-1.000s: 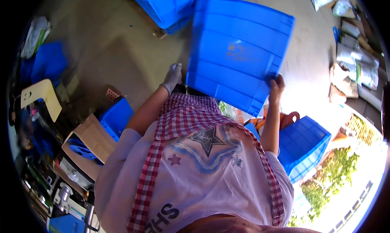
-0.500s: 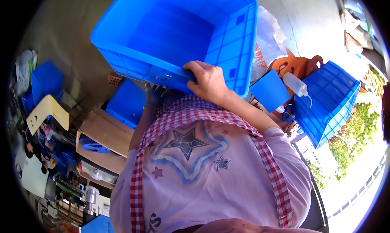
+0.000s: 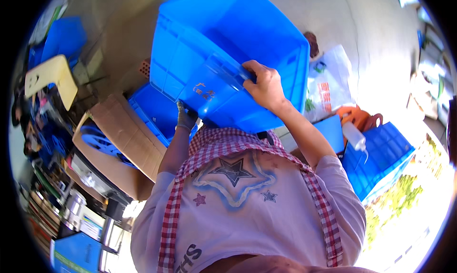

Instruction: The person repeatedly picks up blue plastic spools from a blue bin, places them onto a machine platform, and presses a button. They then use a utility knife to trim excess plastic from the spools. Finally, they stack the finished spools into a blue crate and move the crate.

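Observation:
A large blue plastic crate (image 3: 204, 82) is tilted in front of me, its open top facing up and away. Nothing shows inside the part of it that I can see. My right hand (image 3: 266, 85) is bare and closed over the near rim, fingers hooked inside. Gloved, my left hand (image 3: 187, 117) is at the crate's lower left corner; its fingers are partly hidden by the crate, and it appears to support the underside there.
To the left are another blue crate (image 3: 150, 109), an open cardboard box (image 3: 126, 130) and a yellow stool (image 3: 54, 78). On the right stand a white plastic bag (image 3: 331, 85), an orange chair (image 3: 354, 115), a squeeze bottle (image 3: 354, 136) and a blue crate (image 3: 378, 154).
The crate has tipped so that its near outer wall now shows, and it has shifted right in view. Both hands have stayed at it. My view has turned somewhat.

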The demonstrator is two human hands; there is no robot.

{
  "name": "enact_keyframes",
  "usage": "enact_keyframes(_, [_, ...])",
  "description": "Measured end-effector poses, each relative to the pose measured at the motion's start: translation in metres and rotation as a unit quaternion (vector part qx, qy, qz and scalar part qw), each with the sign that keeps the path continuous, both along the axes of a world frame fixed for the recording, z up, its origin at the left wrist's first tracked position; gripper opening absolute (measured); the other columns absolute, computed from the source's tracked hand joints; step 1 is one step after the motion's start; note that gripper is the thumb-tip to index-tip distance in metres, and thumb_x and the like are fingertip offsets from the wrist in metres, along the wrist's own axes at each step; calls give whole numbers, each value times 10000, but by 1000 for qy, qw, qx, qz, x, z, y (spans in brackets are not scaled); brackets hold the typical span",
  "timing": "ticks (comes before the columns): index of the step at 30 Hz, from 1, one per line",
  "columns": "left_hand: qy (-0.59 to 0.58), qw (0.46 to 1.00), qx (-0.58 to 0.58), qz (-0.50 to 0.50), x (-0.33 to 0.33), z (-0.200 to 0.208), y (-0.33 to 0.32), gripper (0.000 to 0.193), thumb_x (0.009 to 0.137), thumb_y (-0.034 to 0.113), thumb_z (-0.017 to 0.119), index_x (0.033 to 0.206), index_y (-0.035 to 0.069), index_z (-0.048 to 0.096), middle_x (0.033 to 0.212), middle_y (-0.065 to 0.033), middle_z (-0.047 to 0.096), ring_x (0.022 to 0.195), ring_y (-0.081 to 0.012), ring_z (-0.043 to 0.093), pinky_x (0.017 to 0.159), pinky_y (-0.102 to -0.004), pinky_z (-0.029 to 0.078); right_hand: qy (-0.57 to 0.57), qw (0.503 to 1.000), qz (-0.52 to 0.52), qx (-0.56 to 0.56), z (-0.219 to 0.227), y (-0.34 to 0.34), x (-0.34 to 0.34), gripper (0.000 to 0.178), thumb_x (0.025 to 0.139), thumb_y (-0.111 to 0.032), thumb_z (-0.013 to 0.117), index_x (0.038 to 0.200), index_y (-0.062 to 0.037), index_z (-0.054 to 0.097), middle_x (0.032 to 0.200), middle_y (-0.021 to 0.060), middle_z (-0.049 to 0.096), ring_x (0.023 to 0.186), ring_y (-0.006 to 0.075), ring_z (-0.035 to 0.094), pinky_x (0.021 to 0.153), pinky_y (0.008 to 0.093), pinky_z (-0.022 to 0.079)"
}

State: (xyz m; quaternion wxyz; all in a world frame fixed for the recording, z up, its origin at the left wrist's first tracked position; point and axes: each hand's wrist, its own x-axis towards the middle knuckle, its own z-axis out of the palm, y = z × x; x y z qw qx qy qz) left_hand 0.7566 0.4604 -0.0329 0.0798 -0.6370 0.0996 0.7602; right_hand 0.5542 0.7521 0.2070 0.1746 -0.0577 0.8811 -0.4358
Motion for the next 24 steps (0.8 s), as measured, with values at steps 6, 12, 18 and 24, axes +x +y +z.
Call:
enact_keyframes(6, [104,994,-14,41,30,-13,-53,581,896,525,527,1306,122,443,1307,-90,510,1170,-260,492,1035,-431,373,-10,1000,16,-17,2,-49,-29,325,676,-75,629,996,-18,628,854,179,670,793,294,672,714,366,527])
enact_keyframes(12, [161,962,-223,-4,-13,62,-113,494,940,451,485,1277,95,426,1192,-117,540,1074,-291,544,902,-442,481,23,997,51,-45,11,-116,-79,305,697,-87,634,979,29,631,811,174,664,762,277,665,697,341,509])
enact_keyframes(18, [158,934,-313,-62,-69,95,-229,429,925,423,525,1169,71,563,1013,-58,594,922,-198,558,822,-343,462,-18,986,86,-140,15,-188,-158,303,756,-99,645,1035,16,622,835,131,669,782,198,640,713,306,492])
enact_keyframes(24, [181,920,-346,-46,-183,146,-333,382,895,400,565,1047,50,582,902,-103,603,794,-218,586,718,-377,507,-59,956,32,-284,14,-281,-233,327,772,-127,723,1047,1,601,831,71,641,724,131,572,636,276,455])
